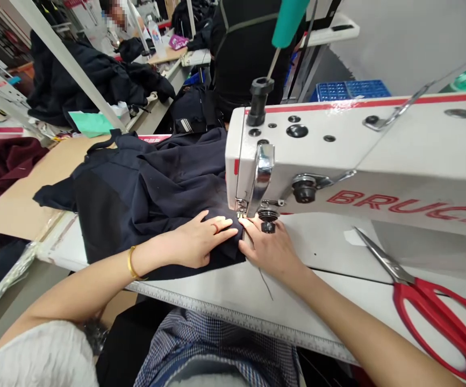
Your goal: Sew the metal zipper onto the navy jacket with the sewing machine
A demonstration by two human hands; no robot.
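Some sewing seems underway; how much is done or left, I cannot tell. Left of centre, the dark garment (pixel 168 174) lies under the spread left hand (pixel 196 242), pinching nothing; the right hand (pixel 273 250), grip unclear, rests beside the sewing machine (pixel 349 166)'s foot.

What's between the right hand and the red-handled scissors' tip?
In the head view, from the right hand: white machine bed with a dark spot, then a pale scrap at the tip of the scissors.
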